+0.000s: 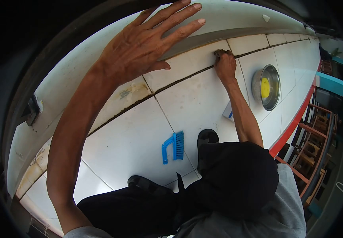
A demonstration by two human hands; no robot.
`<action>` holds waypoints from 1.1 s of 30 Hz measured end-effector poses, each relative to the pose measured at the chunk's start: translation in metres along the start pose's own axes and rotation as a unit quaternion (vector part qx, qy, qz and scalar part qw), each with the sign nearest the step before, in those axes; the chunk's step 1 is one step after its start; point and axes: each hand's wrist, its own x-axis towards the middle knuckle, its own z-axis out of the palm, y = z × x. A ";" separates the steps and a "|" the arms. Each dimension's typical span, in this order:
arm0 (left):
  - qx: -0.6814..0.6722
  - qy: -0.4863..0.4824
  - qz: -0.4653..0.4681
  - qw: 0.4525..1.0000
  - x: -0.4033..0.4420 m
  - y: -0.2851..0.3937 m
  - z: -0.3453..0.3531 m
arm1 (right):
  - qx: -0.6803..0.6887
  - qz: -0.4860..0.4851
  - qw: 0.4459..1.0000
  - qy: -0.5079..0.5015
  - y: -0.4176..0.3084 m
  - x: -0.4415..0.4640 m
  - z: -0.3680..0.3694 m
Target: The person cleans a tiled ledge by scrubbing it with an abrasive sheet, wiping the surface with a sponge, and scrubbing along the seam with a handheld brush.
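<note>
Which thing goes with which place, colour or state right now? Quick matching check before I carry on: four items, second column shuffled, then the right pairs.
Column one
1. brush
2. metal bowl
3. left hand
4. right hand

Column two
A. spread open, gripping nothing
B. has a yellow item inside
C. curled, down at the dark tile seam
D. blue, lying on the white floor tiles

Right pairs: 1-D, 2-B, 3-A, 4-C.

The person wore a grey shirt (pixel 291 198) with short sleeves (pixel 85 233), black trousers (pixel 127 210), a narrow black strap (pixel 180 183) and dark, round-toed slippers (pixel 208 137).
</note>
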 end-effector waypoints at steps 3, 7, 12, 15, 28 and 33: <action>-0.072 -0.012 0.020 0.997 -0.001 -0.005 -0.007 | -0.031 -0.059 0.997 -0.033 -0.044 -0.033 -0.004; -0.035 -0.002 0.011 0.999 -0.002 -0.003 -0.005 | 0.000 -0.071 0.997 0.014 -0.029 -0.038 -0.010; -0.041 0.014 0.002 0.999 0.000 -0.002 0.003 | -0.008 -0.011 1.000 -0.019 0.017 -0.017 -0.016; -0.035 0.018 -0.005 0.999 0.000 -0.003 0.002 | -0.025 -0.087 0.994 -0.061 -0.026 -0.038 -0.018; 0.046 -0.026 -0.004 0.999 0.000 0.000 0.000 | -0.073 -0.081 0.989 -0.099 -0.068 -0.033 -0.013; 0.005 -0.011 -0.013 1.000 0.000 -0.002 0.002 | -0.114 0.019 0.992 -0.051 -0.016 0.003 -0.007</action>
